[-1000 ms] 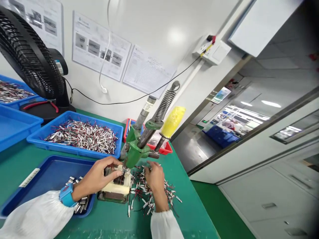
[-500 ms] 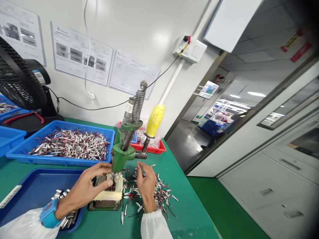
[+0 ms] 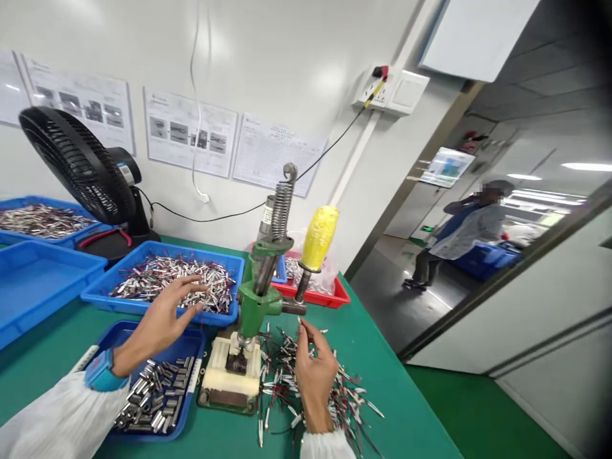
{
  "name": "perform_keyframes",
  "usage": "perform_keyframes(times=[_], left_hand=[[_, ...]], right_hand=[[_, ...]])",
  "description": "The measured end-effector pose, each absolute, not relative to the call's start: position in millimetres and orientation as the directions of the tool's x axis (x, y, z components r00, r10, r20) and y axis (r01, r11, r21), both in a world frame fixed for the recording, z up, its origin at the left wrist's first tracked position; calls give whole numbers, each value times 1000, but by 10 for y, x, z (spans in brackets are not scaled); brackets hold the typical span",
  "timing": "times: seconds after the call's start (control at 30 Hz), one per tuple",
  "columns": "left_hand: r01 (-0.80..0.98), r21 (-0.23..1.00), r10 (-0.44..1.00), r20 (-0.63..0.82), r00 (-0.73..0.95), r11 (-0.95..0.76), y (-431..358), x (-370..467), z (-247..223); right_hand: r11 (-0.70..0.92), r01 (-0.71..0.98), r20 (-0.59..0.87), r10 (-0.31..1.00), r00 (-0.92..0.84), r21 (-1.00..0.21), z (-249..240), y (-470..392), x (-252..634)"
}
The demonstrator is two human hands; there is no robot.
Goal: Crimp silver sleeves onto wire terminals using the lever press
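My left hand [image 3: 167, 315], a blue band at its wrist, hovers at the front of a blue tray [image 3: 112, 307] heaped with short silver pieces on red and black wires [image 3: 162, 271]. Its fingers are spread apart. My right hand [image 3: 315, 366] is pinched beside the press, over a loose pile of wired silver pieces [image 3: 356, 398]. A tiny silver-white tip [image 3: 299, 320] shows between its thumb and forefinger; the rest is hidden. Between both hands stands a green hand press [image 3: 253, 312] with a yellow-wrapped handle [image 3: 321, 237] and a cream base [image 3: 220, 376].
A dark blue tray [image 3: 176, 428] of bare metal tubes sits front left. Behind the press is a red tray [image 3: 342, 294] with plastic bags. A black fan [image 3: 79, 169] and a light blue tray [image 3: 45, 264] are left. A person [image 3: 471, 223] stands beyond the doorway.
My left hand has left the press base and moved up and left to the tray of wired pieces. My right hand stays pinched by the press. The view has shifted left; a person appears in the doorway.
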State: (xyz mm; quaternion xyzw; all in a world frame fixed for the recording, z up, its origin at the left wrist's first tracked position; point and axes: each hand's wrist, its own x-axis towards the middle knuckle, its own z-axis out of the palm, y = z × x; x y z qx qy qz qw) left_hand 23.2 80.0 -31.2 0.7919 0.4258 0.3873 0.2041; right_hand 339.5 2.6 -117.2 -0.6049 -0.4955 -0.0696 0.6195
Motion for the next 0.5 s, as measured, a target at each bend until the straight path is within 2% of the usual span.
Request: perform_keyframes(times=[0.07, 0.17, 0.23, 0.4, 0.5], left_hand=[[602, 582, 838, 379, 393, -546, 861, 33, -319], [657, 546, 823, 114, 557, -520, 818, -97, -421], [684, 513, 804, 21, 594, -518, 746, -76, -529], [725, 426, 815, 52, 577, -541, 662, 41, -705], [706, 441, 808, 82, 583, -554, 675, 16, -719]], right_hand=[[223, 667, 662, 532, 528, -711, -1217, 59, 3412], [160, 648, 614, 546, 570, -745, -1240, 97, 3421], [127, 637, 594, 533, 603, -761, -1214, 76, 3387], [130, 506, 482, 568, 667, -853, -1124, -227, 2939], [154, 397, 403, 610, 682, -905, -1143, -428, 2487]])
